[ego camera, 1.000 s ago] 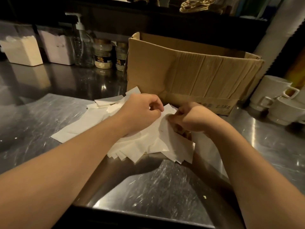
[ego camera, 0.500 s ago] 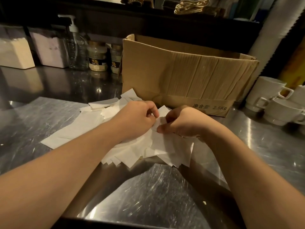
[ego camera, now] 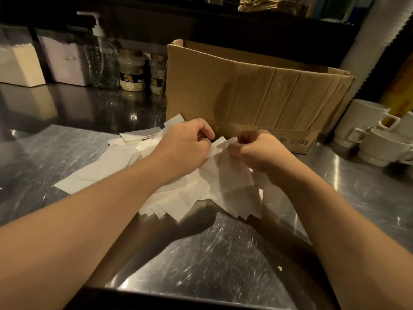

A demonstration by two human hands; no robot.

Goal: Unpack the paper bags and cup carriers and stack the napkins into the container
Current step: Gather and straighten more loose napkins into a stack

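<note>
Head view: left hand and right hand, each grip pinching white napkins now lifted slightly off loose pile on steel table before cardboard box; gathering underway, stacking pending.

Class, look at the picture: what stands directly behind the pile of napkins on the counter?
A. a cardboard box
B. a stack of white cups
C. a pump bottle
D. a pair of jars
A: the cardboard box rises just behind the napkins; the pump bottle, jars and cups stand off to the sides.
</note>
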